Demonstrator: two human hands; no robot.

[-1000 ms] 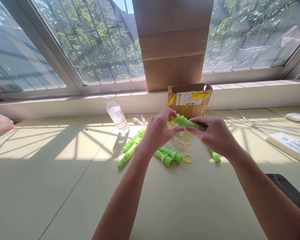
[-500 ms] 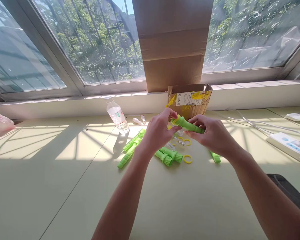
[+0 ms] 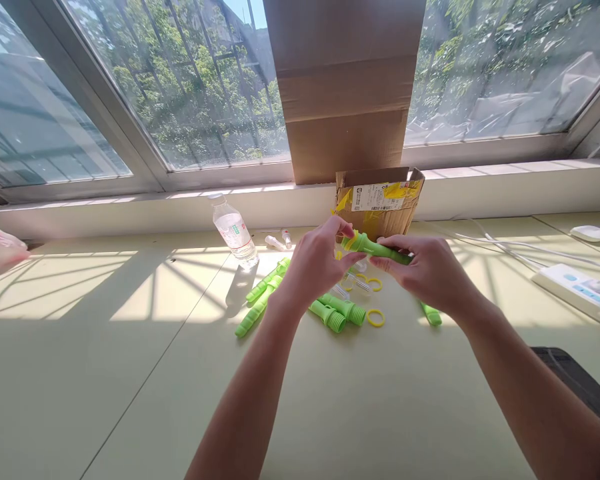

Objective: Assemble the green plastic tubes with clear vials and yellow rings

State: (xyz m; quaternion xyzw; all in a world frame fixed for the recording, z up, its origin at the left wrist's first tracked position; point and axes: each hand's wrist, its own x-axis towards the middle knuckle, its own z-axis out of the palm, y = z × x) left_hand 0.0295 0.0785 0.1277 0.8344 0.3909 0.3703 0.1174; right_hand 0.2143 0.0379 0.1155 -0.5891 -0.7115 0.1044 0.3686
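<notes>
A green tapered plastic spike (image 3: 373,247) is held above the table between my two hands. My left hand (image 3: 325,257) pinches its wide end, where a yellow ring sits. My right hand (image 3: 423,265) is closed around the narrow end, thumb below and fingers above. Under my hands lie green pieces with threaded ends (image 3: 347,310), small clear plastic parts (image 3: 363,283) and a loose yellow ring (image 3: 375,318). Beside my left wrist rest more green spikes (image 3: 257,308). Another green piece (image 3: 431,314) shows partly below my right hand.
A cardboard box (image 3: 380,200) with a label stands at the back. To its left are a water bottle (image 3: 236,233) and small white-capped parts (image 3: 280,241). On the right are a power strip (image 3: 575,290), cables and a dark flat object (image 3: 575,380). A plastic bag (image 3: 0,250) lies far left.
The spike has shifted and turned slightly in my hands, and my right hand's fingers have rolled a little over its narrow end. My left hand stays nearly still.
</notes>
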